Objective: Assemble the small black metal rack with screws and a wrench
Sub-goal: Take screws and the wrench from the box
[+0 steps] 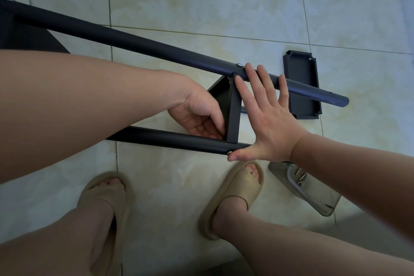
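The black rack (134,40) lies on the floor (179,6), its tubes cut off toward 9 o'clock; the right hand (268,123) spreads flat fingers (252,73) across them, while the left hand (195,114) curls against the cross panel (233,114), its fingertips hidden, so I cannot tell what they pinch.

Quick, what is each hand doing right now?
Left hand: gripping the black crosspiece.
Right hand: open, spread across upper tube and lower tube.

Left hand (197,116) reaches in from the left, fingers curled inward. Right hand (268,119) comes from the right, flat, fingers straight and spread.
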Demonstrator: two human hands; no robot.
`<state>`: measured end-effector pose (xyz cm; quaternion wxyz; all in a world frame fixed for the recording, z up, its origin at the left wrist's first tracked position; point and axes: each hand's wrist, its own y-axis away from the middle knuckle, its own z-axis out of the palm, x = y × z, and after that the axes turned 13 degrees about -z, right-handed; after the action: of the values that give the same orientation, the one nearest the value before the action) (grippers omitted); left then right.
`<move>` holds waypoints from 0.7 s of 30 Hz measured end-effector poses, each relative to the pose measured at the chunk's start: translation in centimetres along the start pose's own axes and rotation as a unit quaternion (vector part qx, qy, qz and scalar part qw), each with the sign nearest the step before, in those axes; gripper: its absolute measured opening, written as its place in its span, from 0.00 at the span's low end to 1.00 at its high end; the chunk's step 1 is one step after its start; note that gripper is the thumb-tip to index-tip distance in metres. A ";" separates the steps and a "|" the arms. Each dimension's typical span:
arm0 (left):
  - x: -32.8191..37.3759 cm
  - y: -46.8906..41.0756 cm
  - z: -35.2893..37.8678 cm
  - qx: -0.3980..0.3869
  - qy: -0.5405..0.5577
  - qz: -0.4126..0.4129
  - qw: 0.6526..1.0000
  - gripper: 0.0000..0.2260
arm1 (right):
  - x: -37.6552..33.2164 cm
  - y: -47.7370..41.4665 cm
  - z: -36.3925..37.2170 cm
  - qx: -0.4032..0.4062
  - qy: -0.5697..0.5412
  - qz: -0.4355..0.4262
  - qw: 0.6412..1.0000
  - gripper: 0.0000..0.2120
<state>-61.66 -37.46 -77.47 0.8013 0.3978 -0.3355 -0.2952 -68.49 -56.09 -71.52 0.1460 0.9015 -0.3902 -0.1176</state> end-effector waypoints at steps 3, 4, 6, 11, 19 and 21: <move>-0.1 -0.1 0.1 0.006 0.001 0.010 1.000 0.06 | 0.0 0.0 0.1 0.002 0.001 -0.002 1.000 0.68; -0.1 -0.2 0.1 0.009 0.002 0.014 1.000 0.06 | 0.0 0.0 0.1 0.003 0.001 -0.003 1.000 0.68; -0.1 -0.2 0.2 0.014 0.006 0.020 1.000 0.06 | 0.1 0.0 0.1 0.005 0.001 -0.003 1.000 0.67; 0.1 -0.1 0.1 0.021 0.006 0.025 0.999 0.06 | 0.1 0.0 0.1 0.002 0.004 -0.003 1.000 0.67; 0.1 0.0 0.1 0.013 -0.004 0.018 1.000 0.06 | 0.1 0.0 0.0 -0.001 0.003 -0.003 1.000 0.68; 0.2 0.0 0.1 0.012 -0.012 0.010 1.000 0.05 | 0.1 0.0 0.0 0.000 0.002 -0.003 1.000 0.68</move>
<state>-61.61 -37.64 -77.37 0.7951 0.4003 -0.3525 -0.2885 -68.45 -56.15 -71.53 0.1470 0.9027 -0.3873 -0.1160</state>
